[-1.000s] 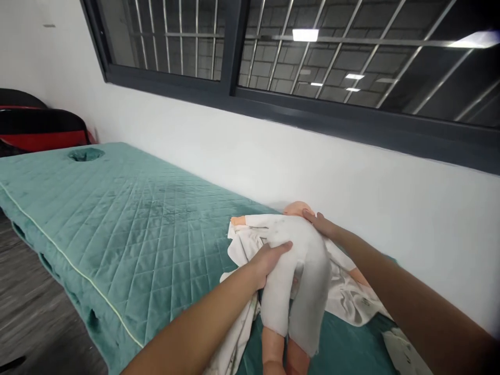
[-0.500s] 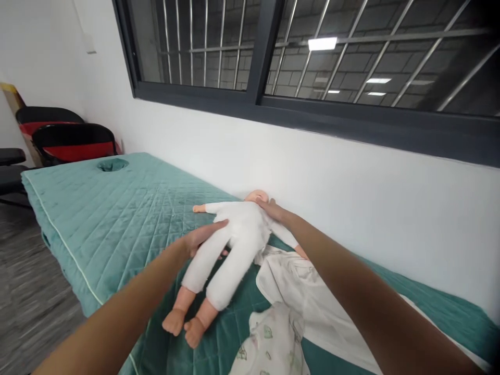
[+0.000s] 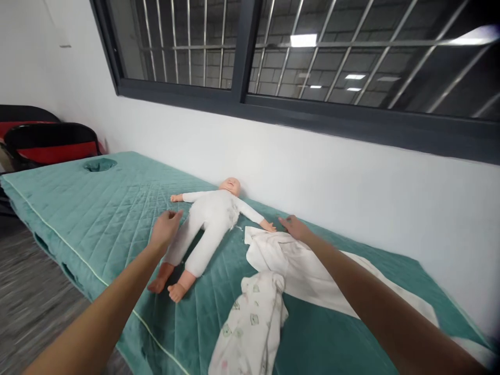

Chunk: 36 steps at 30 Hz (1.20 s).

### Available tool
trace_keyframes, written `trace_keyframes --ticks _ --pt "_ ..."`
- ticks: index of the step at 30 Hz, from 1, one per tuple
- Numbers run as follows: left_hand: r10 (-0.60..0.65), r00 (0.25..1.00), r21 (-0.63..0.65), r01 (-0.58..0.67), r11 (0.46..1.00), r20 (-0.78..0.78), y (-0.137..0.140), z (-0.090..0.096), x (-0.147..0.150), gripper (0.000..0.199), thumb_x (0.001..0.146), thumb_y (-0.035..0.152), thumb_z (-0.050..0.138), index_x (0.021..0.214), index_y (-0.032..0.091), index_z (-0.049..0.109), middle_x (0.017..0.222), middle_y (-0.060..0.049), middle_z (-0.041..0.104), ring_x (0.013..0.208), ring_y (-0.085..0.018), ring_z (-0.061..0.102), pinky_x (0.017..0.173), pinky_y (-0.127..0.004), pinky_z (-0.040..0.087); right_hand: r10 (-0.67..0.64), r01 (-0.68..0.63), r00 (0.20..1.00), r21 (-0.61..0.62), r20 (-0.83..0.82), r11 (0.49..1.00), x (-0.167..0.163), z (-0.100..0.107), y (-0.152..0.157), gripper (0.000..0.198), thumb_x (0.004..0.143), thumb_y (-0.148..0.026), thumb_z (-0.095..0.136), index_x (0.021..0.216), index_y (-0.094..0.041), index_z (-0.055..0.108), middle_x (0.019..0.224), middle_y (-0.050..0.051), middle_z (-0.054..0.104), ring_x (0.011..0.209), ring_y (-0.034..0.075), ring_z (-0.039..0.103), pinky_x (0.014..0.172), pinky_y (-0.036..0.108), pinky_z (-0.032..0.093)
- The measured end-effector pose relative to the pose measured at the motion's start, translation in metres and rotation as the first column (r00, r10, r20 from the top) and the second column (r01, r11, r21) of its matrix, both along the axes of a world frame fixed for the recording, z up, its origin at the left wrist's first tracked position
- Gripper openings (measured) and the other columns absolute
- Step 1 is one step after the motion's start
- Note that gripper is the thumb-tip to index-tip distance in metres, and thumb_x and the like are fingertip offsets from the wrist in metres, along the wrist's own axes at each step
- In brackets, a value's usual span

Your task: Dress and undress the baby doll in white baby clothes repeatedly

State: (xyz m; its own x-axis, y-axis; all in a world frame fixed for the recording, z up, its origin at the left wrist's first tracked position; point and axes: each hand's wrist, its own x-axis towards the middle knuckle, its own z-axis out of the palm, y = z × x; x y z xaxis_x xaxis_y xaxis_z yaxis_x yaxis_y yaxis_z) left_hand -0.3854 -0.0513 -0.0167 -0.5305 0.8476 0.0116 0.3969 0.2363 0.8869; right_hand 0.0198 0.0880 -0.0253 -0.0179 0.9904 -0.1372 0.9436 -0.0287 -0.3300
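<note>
A baby doll (image 3: 214, 208) with a white cloth body lies on its back on the green quilted cover, arms spread, head by the wall. My left hand (image 3: 167, 227) hovers beside the doll's leg, its fingers loosely bent and slightly apart, holding nothing. To the right of the doll's outstretched hand, my right hand (image 3: 296, 227) is over the top of a white cloth (image 3: 312, 271), thumb and fingers apart with nothing in them. Below the cloth lies a bunched baby garment (image 3: 252, 325) with a small green print.
The green-covered bed (image 3: 128, 203) has a round hole (image 3: 100, 165) near its far end. A white wall (image 3: 312, 161) with a barred window (image 3: 242, 62) runs along its far side. Folding chairs (image 3: 54, 143) with red parts stand at the left.
Both hands have let go of the doll, which now lies flat with its head uncovered. My right hand has moved away from its head toward the white cloth. The view has shifted right.
</note>
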Motion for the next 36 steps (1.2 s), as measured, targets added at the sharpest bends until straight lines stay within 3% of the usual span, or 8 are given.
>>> trace_keyframes --ticks 4,8,11,18,22,29,32,36 --pt "-0.352 0.936 -0.067 0.352 0.934 -0.002 -0.049 0.015 0.070 0.042 0.085 0.057 0.044 0.078 0.018 0.060 0.070 -0.004 0.063 0.065 -0.021 0.059 0.058 -0.029 0.043 -0.022 0.029 0.975 -0.028 0.223 0.999 0.070 0.018 -0.065 0.046 0.086 -0.052 0.056 0.111 -0.015 0.065 0.115 0.018 0.068 0.106 0.033 0.062 0.087 0.042 0.045" --pt "-0.875 0.481 -0.173 0.859 0.483 -0.052 -0.099 0.005 0.147 0.044 0.075 0.057 0.064 0.101 0.022 0.067 0.098 -0.005 0.072 0.089 -0.027 0.065 0.079 -0.034 0.050 -0.021 0.003 0.944 0.053 0.330 0.999 0.091 0.042 -0.114 0.028 0.090 -0.033 0.052 0.105 -0.016 0.068 0.114 0.018 0.068 0.108 0.034 0.060 0.088 0.044 0.044" --pt "-0.925 0.306 -0.131 0.931 0.339 -0.224 -0.119 -0.002 0.185 0.045 0.071 0.039 0.073 0.114 0.025 0.065 0.117 -0.005 0.068 0.109 -0.029 0.061 0.093 -0.038 0.048 0.035 -0.089 0.947 0.154 0.320 0.984 0.087 0.059 -0.148 0.033 0.096 -0.033 0.041 0.111 -0.019 0.066 0.117 0.015 0.068 0.109 0.031 0.060 0.089 0.041 0.044" --pt "-0.584 0.240 0.028 0.937 0.348 -0.776 -0.143 0.029 0.243 0.022 0.074 0.022 0.073 0.094 0.018 0.067 0.160 -0.011 0.020 0.147 -0.035 0.017 0.116 -0.053 0.025 0.419 -0.433 0.901 0.294 0.112 0.852 0.069 0.096 -0.253 0.039 0.100 -0.045 0.038 0.117 -0.027 0.068 0.117 0.001 0.071 0.105 0.019 0.063 0.090 0.028 0.043" --pt "-0.406 0.140 0.028 0.962 0.271 -0.903 -0.160 0.042 0.261 0.018 0.084 0.019 0.061 0.101 0.019 0.065 0.142 -0.013 0.045 0.135 -0.030 0.038 0.114 -0.053 0.028 0.608 -0.560 0.789 0.301 -0.089 0.771 0.071 0.121 -0.322 0.036 0.098 -0.043 0.043 0.116 -0.027 0.070 0.110 0.001 0.074 0.093 0.018 0.066 0.085 0.029 0.045" --pt "-0.194 0.126 0.059 0.946 0.319 -0.973 -0.198 0.074 0.259 0.028 0.081 0.007 0.054 0.099 0.023 0.066 0.103 -0.008 0.059 0.090 -0.023 0.055 0.073 -0.035 0.046 0.191 -0.116 0.844 0.177 -0.501 0.977 0.099 0.118 -0.416 0.067 0.083 -0.048 0.067 0.143 -0.028 0.044 0.108 0.002 0.064 0.065 0.013 0.057 0.060 0.026 0.047" --pt "-0.201 0.297 0.234 0.929 0.286 -0.934 -0.227 0.084 0.268 0.027 0.078 0.004 0.055 0.092 0.023 0.068 0.116 -0.009 0.058 0.098 -0.025 0.053 0.080 -0.040 0.046 0.075 0.004 0.696 0.109 -0.714 0.994 0.093 0.086 -0.439 0.082 0.074 -0.043 0.077 0.146 -0.029 0.040 0.115 0.004 0.062 0.069 0.013 0.058 0.060 0.026 0.048" --pt "-0.639 0.467 0.428 0.874 0.230 -0.611 -0.274 0.078 0.277 0.034 0.080 0.004 0.056 0.102 0.028 0.069 0.125 -0.005 0.057 0.114 -0.023 0.052 0.096 -0.039 0.047 -0.091 0.010 0.213 -0.091 -0.973 0.996 0.063 0.037 -0.453 0.056 0.085 -0.047 0.065 0.135 -0.026 0.053 0.103 0.005 0.070 0.080 0.020 0.065 0.068 0.032 0.053"
